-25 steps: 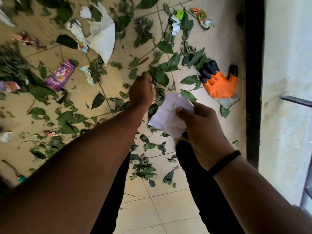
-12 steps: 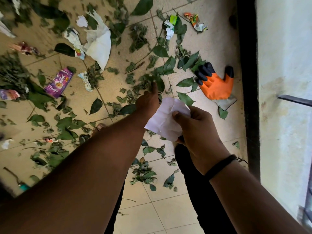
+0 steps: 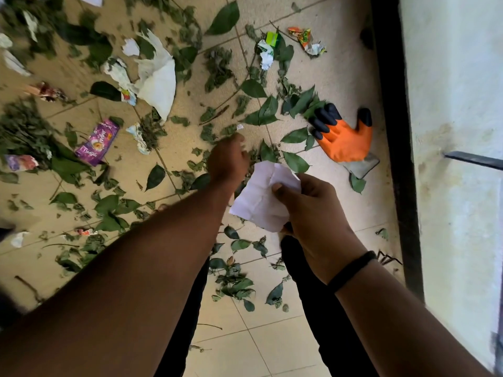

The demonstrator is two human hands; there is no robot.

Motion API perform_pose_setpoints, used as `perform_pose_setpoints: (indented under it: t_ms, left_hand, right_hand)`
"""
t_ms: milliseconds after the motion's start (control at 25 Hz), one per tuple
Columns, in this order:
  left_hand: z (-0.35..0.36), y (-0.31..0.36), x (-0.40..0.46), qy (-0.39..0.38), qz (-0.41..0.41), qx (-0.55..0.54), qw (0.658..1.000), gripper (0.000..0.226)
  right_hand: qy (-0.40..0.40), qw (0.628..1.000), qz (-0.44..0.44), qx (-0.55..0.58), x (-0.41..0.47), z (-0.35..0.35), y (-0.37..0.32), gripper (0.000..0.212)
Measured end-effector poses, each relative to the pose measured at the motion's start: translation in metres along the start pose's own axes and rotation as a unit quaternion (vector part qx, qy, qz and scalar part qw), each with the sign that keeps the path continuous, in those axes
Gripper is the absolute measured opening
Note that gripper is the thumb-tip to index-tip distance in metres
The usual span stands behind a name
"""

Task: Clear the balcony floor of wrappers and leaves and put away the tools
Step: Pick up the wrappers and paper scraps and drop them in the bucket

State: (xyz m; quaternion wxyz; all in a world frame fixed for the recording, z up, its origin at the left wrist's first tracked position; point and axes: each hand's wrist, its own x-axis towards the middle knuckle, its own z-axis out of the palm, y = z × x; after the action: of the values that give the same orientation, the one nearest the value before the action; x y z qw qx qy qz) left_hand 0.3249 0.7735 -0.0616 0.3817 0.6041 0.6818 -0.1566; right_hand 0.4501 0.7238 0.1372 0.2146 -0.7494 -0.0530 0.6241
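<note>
My right hand (image 3: 313,213) grips a crumpled white paper (image 3: 258,202) above the tiled floor (image 3: 340,63). My left hand (image 3: 228,159) reaches down among green leaves (image 3: 268,111) just left of the paper, its back toward the camera and blurred. Its fingers curl downward and what they hold is hidden. An orange work glove with black fingertips (image 3: 343,142) lies on the floor to the right. Wrappers lie around: a purple one (image 3: 96,142), a green-and-white one (image 3: 268,50), an orange one (image 3: 304,39), a pink one (image 3: 21,161).
A large torn white paper (image 3: 158,80) lies at the upper left among leaf heaps (image 3: 24,131). A black frame (image 3: 392,131) and a pale wall (image 3: 449,104) bound the floor on the right. My dark trouser legs (image 3: 321,308) stand below the hands.
My left hand drew back toward the white paper, then shifted slightly away among the leaves. My right hand kept its grip on the paper. The camera view drifted.
</note>
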Motion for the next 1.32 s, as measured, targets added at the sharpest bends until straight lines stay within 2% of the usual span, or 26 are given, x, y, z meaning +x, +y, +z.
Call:
perform_pose_setpoints:
  t_ms: [80, 120, 240, 360, 520, 600, 720, 800, 840, 920, 1000, 1080, 1200, 1280, 1320]
  left_hand:
    - [0.001, 0.000, 0.018, 0.091, -0.036, -0.017, 0.995, 0.028]
    - [0.001, 0.003, 0.030, 0.113, -0.049, -0.016, 0.992, 0.026]
    - [-0.003, 0.013, 0.049, 0.103, -0.045, 0.029, 0.993, 0.027]
    - [-0.001, 0.016, 0.060, 0.101, -0.065, 0.028, 0.992, 0.025]
    - [-0.006, 0.022, 0.059, 0.087, -0.081, 0.048, 0.992, 0.022]
    - [-0.017, 0.027, 0.041, 0.113, -0.107, -0.016, 0.988, 0.022]
    - [-0.045, 0.032, -0.011, 0.139, -0.111, -0.187, 0.966, 0.012]
    - [-0.066, 0.029, -0.048, 0.112, -0.094, -0.298, 0.943, 0.003]
    - [-0.077, 0.027, -0.063, 0.091, -0.101, -0.366, 0.921, 0.004]
    - [-0.097, 0.021, -0.086, 0.040, -0.117, -0.458, 0.880, 0.006]
    - [-0.111, 0.016, -0.101, -0.012, -0.135, -0.501, 0.855, 0.008]
    - [-0.113, 0.007, -0.109, -0.056, -0.166, -0.536, 0.826, 0.010]
    - [-0.098, -0.008, -0.112, -0.108, -0.204, -0.524, 0.820, 0.012]
    - [-0.084, -0.017, -0.108, -0.077, -0.226, -0.506, 0.829, 0.012]
    - [-0.078, -0.020, -0.103, -0.023, -0.244, -0.492, 0.835, 0.008]
  right_hand:
    - [-0.002, 1.000, -0.008, -0.025, -0.004, -0.011, -0.008, 0.024]
    - [-0.001, 1.000, -0.012, -0.018, -0.003, -0.020, -0.011, 0.018]
    - [-0.018, 1.000, 0.000, 0.019, -0.001, -0.037, -0.022, 0.016]
    - [-0.039, 0.999, -0.001, 0.013, 0.002, -0.041, -0.022, 0.017]
    - [-0.003, 1.000, -0.012, -0.005, 0.009, -0.039, -0.018, 0.014]
    - [0.025, 0.999, -0.011, -0.029, 0.015, -0.036, -0.014, 0.023]
    - [0.108, 0.994, 0.031, 0.006, 0.019, -0.030, -0.008, 0.034]
    - [0.138, 0.990, 0.039, -0.005, 0.015, -0.023, -0.003, 0.026]
    - [0.133, 0.990, 0.037, -0.010, 0.011, -0.018, 0.000, 0.024]
    - [0.108, 0.993, 0.047, 0.018, 0.002, -0.006, 0.003, 0.041]
    - [0.080, 0.994, 0.044, 0.052, -0.009, -0.001, 0.008, 0.048]
    - [0.047, 0.997, 0.040, 0.049, -0.014, 0.000, 0.017, 0.043]
    - [0.040, 0.998, 0.038, 0.031, -0.018, 0.001, 0.029, 0.038]
    - [0.045, 0.996, 0.059, 0.040, -0.019, 0.006, 0.032, 0.040]
    - [0.044, 0.996, 0.067, 0.042, -0.020, 0.009, 0.032, 0.039]
